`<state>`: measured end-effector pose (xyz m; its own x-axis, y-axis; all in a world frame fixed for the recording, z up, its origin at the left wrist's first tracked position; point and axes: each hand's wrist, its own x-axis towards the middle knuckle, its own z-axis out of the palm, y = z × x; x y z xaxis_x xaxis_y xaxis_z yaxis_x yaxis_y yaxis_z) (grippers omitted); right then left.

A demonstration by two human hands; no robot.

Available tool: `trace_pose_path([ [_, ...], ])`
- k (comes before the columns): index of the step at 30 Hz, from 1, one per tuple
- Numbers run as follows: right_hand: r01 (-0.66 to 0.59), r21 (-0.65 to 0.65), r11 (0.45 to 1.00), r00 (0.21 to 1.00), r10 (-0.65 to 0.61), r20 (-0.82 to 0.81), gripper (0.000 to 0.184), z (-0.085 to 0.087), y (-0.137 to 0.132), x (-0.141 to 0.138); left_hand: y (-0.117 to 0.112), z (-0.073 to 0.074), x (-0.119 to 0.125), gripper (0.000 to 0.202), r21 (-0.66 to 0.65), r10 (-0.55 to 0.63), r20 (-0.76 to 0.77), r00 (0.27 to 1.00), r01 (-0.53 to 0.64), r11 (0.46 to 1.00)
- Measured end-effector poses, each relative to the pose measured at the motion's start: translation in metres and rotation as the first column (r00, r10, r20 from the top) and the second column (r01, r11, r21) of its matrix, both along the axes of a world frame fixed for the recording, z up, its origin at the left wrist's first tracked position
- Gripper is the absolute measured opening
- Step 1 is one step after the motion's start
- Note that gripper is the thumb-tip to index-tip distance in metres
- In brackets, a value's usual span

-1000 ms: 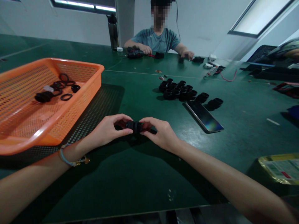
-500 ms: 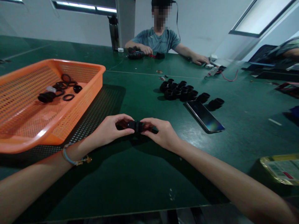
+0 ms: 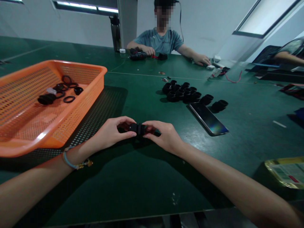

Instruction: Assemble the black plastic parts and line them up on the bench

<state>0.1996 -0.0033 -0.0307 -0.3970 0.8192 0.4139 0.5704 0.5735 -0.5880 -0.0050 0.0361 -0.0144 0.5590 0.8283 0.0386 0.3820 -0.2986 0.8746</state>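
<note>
Between my two hands, low over the green table (image 3: 133, 196), is a black plastic fitting (image 3: 137, 128) lying sideways, with a raised ring around its middle. My left hand (image 3: 115, 131) pinches its left end between thumb and fingers. On the right end, the thumb and fingertips of my right hand (image 3: 165, 136) are closed too. Fingers hide both ends of the piece. Similar black fittings (image 3: 181, 92) stand in a cluster beyond my right hand, with another one (image 3: 219, 105) at the right side of the group.
At the left stands an orange basket (image 3: 80, 109) with black rings (image 3: 69, 99) and a few black parts inside. A phone (image 3: 209, 119) lies right of my hands. A gold-rimmed package (image 3: 286, 172) is at the right edge. Across the table sits a person (image 3: 161, 41) near a power tool (image 3: 138, 56).
My hands and the black fitting stay almost in place. Across the table, the person's hand on the right has shifted slightly left. An arm at the far right edge has moved.
</note>
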Motion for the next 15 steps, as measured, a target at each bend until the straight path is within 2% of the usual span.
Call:
trace_pose_path([
  [9, -0.020, 0.143, 0.990, 1.000, 0.018, 0.015, 0.019, 0.0008, 0.0008, 0.0017, 0.0011, -0.0020, -0.0005, 0.035, 0.001, 0.000, 0.008, 1.000, 0.000, 1.000],
  [15, -0.023, 0.144, 0.989, 1.000, 0.023, -0.001, 0.026, 0.0009, -0.0004, 0.0008, 0.0010, -0.0019, -0.0004, 0.036, -0.001, 0.007, 0.003, 1.000, -0.007, 1.000],
])
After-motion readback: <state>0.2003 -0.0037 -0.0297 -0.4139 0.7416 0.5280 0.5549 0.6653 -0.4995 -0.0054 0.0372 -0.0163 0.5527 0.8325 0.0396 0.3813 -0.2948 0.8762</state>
